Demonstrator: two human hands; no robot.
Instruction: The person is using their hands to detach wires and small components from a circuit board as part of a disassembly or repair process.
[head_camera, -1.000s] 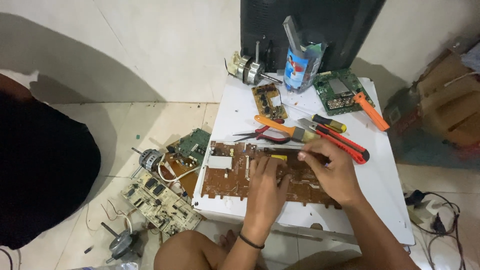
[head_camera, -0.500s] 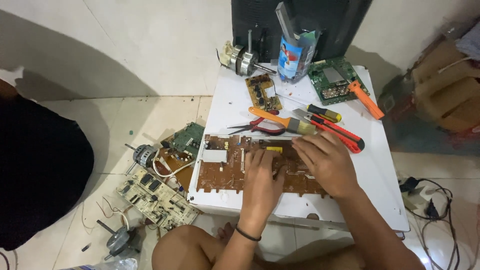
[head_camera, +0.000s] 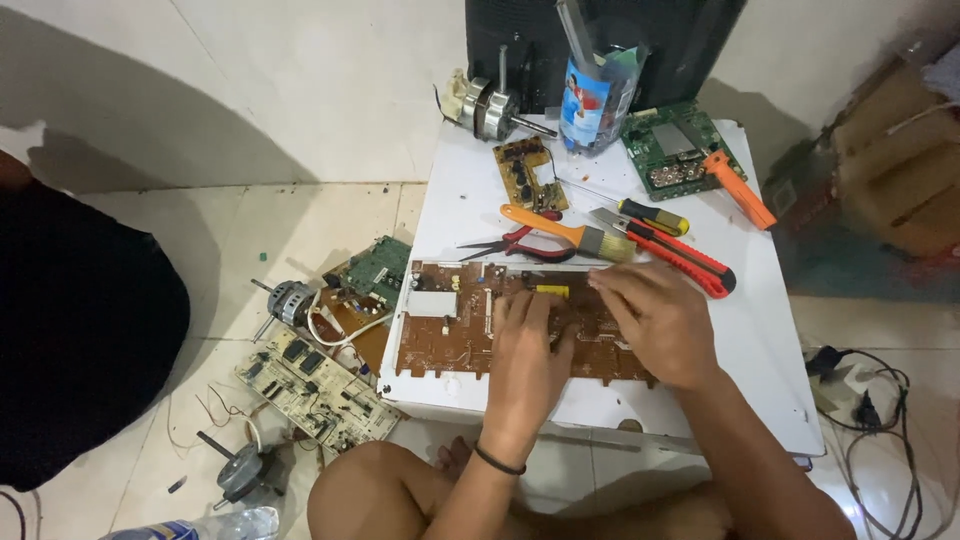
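Observation:
A long brown circuit board (head_camera: 455, 325) lies on a low white table (head_camera: 760, 330), near its front edge. My left hand (head_camera: 528, 355) rests flat on the middle of the board, fingers pointing away from me. My right hand (head_camera: 655, 320) lies on the board's right part, fingers bent down onto it near a small yellow component (head_camera: 552, 291). Whether either hand grips anything, I cannot tell.
Behind the board lie red-handled pliers (head_camera: 520, 245), an orange-handled brush (head_camera: 565, 233), a red utility knife (head_camera: 670, 252), a screwdriver (head_camera: 650, 215), two smaller circuit boards and a cut plastic bottle (head_camera: 590, 100). More boards (head_camera: 315, 385) and small motors sit on the floor at left.
The view has shifted slightly. Both hands stay on the brown board; the right hand has moved a little toward its right part.

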